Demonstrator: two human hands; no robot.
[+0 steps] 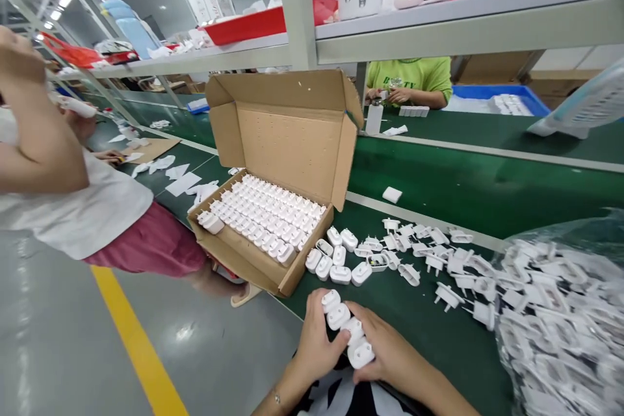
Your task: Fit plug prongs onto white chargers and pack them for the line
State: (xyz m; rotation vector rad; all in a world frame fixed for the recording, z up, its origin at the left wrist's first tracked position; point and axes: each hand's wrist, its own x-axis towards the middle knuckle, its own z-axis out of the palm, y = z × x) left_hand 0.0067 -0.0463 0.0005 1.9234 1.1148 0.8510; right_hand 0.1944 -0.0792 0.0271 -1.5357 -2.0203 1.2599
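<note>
Several white plug adapter housings are squeezed together in a row between my two hands, low in the view near my lap. My left hand closes on the row from the left, its thumb on top. From the right, my right hand grips the same row. Just beyond my hands, a small group of similar white housings stands on the green table. Left of that group sits an open cardboard box, with rows of white plug adapters packed inside, pins up.
Loose white plug parts lie scattered to the right, beside a clear plastic bag full of them. A co-worker in a white top is at the left; another in a green shirt works opposite. A shelf crosses above.
</note>
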